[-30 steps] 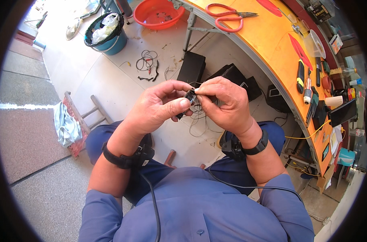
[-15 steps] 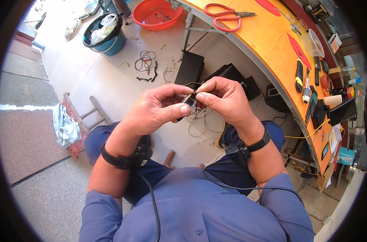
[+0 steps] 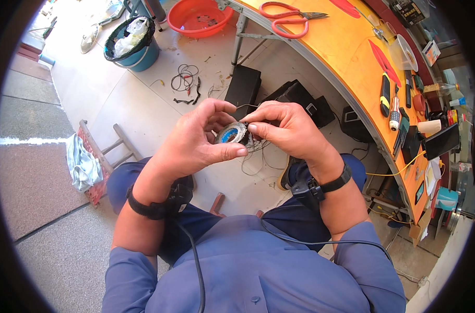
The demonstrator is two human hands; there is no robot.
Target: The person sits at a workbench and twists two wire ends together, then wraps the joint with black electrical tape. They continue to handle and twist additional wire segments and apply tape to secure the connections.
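A small roll of tape [image 3: 231, 135], with a grey side face, a blue core and a dark outer edge, is held between the thumb and fingers of my left hand [image 3: 203, 133]. The roll is tilted so its flat side shows. At its right edge, my right hand [image 3: 279, 125] pinches with thumb and forefinger at the dark rim; a tape end or wire between those fingertips is too small to make out. A thin cable [image 3: 245, 106] runs behind the fingers, and loose thin wires [image 3: 256, 161] hang below my right hand.
An orange table [image 3: 347, 47] curves along the right, bearing red-handled scissors [image 3: 285, 20], a yellow-black cutter [image 3: 385, 96] and a screwdriver [image 3: 395, 112]. Black boxes [image 3: 244, 86] stand beneath it. A blue bucket [image 3: 142, 58], red basin [image 3: 198, 28] and wooden stool [image 3: 94, 146] are around me.
My left hand has turned the roll so its flat face and blue core show. My right fingers have shifted slightly left and down, still pinching at its edge.
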